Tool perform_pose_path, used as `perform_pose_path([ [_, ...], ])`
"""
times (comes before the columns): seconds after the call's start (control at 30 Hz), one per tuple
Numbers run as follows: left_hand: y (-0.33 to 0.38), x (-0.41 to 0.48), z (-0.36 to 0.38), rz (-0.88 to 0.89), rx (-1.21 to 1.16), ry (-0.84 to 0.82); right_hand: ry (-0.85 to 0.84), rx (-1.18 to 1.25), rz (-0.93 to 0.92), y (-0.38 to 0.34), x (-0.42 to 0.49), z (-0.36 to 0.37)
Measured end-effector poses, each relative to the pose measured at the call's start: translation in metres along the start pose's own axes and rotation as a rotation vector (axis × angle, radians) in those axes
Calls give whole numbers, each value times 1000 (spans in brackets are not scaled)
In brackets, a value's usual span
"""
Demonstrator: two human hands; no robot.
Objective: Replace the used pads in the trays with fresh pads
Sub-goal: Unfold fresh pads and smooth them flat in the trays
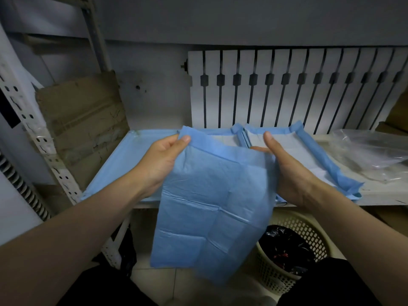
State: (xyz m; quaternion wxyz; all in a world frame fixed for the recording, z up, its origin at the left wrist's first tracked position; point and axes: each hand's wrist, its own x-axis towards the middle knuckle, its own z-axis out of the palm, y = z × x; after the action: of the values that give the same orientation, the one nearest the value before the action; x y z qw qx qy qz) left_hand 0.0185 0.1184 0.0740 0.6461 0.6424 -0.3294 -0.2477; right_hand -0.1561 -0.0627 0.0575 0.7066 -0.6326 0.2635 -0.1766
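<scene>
A: Hands?
B: Left hand (163,160) pinches the top left corner of the pad (212,206), thumb on the front. Right hand (293,173) holds the right edge: fingers go behind the sheet, thumb raised clear. Neither hand is free.

A: Pad position?
B: In the air between the hands, blue side to the camera. Fold creases show and it is not fully spread. The lower part droops below both wrists.

A: Below the hands?
B: Basket (318,237) under the right hand, with a dark bag inside. Contents unclear.

A: Beyond them?
B: Bare tray (123,164) just past the left hand, no pad in it. Past the right hand, two lined trays (318,157) side by side, white faces up, blue borders riding up the walls. Farther out to the right of that hand, a clear bag (371,155) on the shelf (379,195). Radiator (287,89) behind everything.

A: Step in hand?
B: Judged: opening a fresh pad for the bare tray. Two of the three visible trays look done.

A: Next move calls for?
B: Probably: spread it fully, turn the white face up, carry it out past the left hand, lay it flat and press the borders against the walls. The sheet looks limp and may fold over itself, so keep hold of both corners until it is down.
</scene>
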Motion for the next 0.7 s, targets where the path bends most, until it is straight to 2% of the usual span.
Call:
perform_pose_path([
  [0.1,0,-1,7,45,78,-29,-183,-44,-71,-4,-9,2],
  [0.23,1,0,16,45,107,-87,-375,-263,13,-10,-14,13],
  [0.3,-1,3,20,52,137,-38,-300,-305,55,-9,-13,21],
  [0.43,-14,6,29,203,344,332,-119,-112,68,-6,-9,35],
  [0.47,-14,1,32,237,353,372,-60,-53,64,-5,-7,37],
  [0.5,-13,-4,35,254,325,329,8,2,60,-4,-5,40],
  [0.6,-12,-21,43,183,251,-74,153,159,52,-2,4,44],
  [0.63,-11,-26,45,156,271,-190,160,224,53,-2,5,45],
  [0.7,-13,-28,45,132,290,-302,108,368,76,-1,6,43],
])
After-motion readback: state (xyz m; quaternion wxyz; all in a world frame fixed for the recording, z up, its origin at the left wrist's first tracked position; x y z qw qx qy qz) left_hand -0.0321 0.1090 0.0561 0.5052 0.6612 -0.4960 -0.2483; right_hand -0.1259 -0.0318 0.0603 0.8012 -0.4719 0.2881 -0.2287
